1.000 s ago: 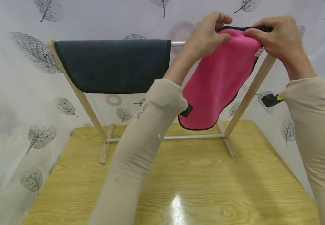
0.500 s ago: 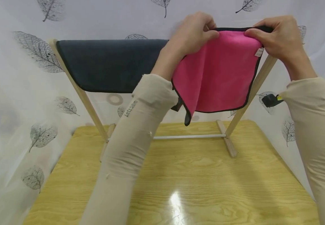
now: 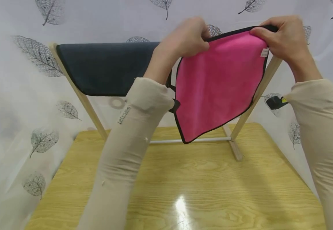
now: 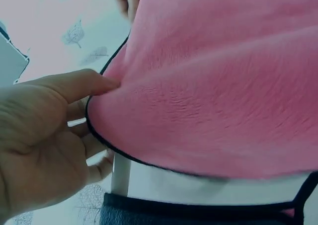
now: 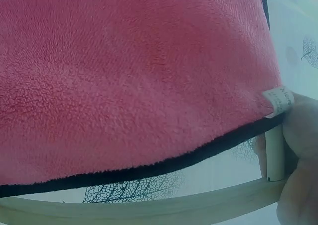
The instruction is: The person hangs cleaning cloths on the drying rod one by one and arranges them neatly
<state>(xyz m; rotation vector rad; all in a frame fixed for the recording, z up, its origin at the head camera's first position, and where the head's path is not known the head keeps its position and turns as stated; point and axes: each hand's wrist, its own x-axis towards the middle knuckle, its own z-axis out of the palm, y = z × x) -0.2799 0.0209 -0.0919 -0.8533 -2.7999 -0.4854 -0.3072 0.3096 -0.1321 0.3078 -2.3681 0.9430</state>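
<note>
A pink plush towel [image 3: 218,86] with a black edging hangs spread between my two hands, in front of the right half of a wooden drying rack [image 3: 265,80]. My left hand [image 3: 183,38] pinches its upper left corner; in the left wrist view the thumb lies on the pink face and the fingers are behind the cloth. My right hand [image 3: 287,38] grips the upper right part of the edge, just above a small white label [image 5: 278,101]. The left side of the top edge sits lower than the right.
A dark grey towel [image 3: 106,68] lies folded over the left part of the rack's top rail [image 4: 120,173]. A white lower bar [image 3: 209,139] joins the rack's legs. The rack stands on a wood-grain table [image 3: 212,185] before a leaf-patterned curtain [image 3: 11,95].
My left hand has moved left and slightly down along the black edge to the corner, drawing the pink towel wider. The right hand stays almost in place.
</note>
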